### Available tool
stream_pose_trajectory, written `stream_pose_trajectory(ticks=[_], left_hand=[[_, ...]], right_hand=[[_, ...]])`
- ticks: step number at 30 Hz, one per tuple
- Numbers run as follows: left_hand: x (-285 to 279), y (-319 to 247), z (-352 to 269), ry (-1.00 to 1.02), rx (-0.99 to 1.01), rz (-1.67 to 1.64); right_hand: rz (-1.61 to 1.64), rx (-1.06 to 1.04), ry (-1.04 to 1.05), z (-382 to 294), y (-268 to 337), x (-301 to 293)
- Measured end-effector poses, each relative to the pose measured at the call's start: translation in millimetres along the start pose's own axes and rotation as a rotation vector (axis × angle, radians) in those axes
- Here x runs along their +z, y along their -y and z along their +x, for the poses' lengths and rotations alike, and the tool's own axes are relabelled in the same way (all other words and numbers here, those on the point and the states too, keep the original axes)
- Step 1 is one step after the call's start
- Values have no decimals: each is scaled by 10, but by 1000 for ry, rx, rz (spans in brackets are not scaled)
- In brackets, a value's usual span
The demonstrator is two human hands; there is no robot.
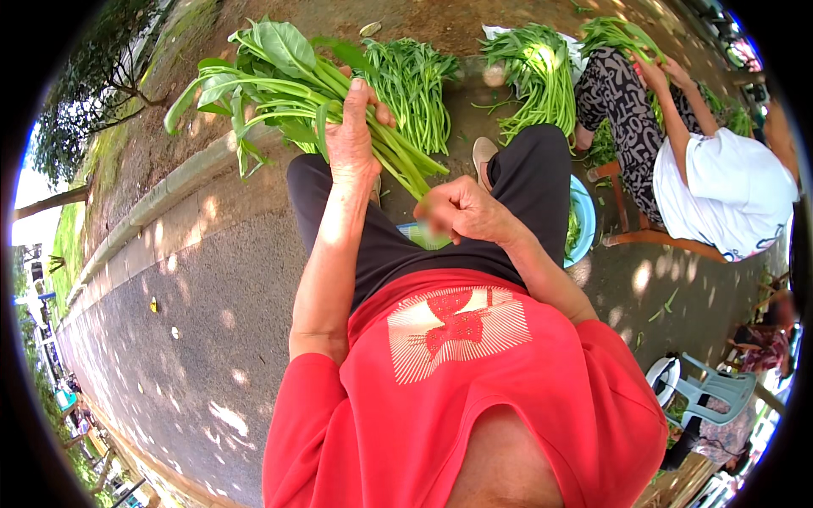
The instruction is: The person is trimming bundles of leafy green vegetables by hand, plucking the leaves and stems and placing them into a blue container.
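Note:
My left hand (356, 127) is closed around the middle of a bunch of leafy green water spinach (286, 89), its leaves pointing to the upper left. At the lower ends of the stems, over my lap, is my right hand (467, 211), fingers curled; a blur covers its fingertips, and whether they grip a stem cannot be told. Under it, between my thighs, part of a green and blue item (419, 233) shows. Beyond my knees lie a pile of long-stemmed greens (413, 95) and a second pile (540, 82).
A light blue basin (587, 219) with greens stands beside my right thigh. To the right a co-worker (718, 184) sits on a wooden chair (660, 236), holding greens. A concrete curb (152, 203) runs along the left. A pale plastic chair (718, 387) stands at the lower right.

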State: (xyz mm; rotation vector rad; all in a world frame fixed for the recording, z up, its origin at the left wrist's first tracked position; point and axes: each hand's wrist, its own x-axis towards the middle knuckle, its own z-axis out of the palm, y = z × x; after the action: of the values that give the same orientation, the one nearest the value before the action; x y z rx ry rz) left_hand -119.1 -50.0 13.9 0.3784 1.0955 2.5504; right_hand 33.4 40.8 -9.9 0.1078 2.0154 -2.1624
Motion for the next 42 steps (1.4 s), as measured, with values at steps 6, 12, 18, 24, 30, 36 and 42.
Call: stream_pose_trajectory(ticks=[6, 12, 18, 24, 30, 36, 42], left_hand=[[8, 10, 0, -128, 92, 16], [-35, -14, 20, -213, 133, -91], [-106, -44, 72, -321, 86, -284], [10, -204, 111, -463, 114, -235], [-374, -388, 281, -201, 67, -506], [-294, -234, 208, -119, -76, -618], [-224, -141, 124, -194, -72, -571]], right_hand=[[-284, -292, -141, 76, -188, -40], [-330, -421, -321, 100, -130, 59], [-482, -477, -587, 166, -59, 121], [139, -314, -686, 197, -2, 108], [790, -233, -607, -24, -25, -273], [777, -166, -303, 27, -120, 78], [754, -109, -220, -42, 59, 140]])
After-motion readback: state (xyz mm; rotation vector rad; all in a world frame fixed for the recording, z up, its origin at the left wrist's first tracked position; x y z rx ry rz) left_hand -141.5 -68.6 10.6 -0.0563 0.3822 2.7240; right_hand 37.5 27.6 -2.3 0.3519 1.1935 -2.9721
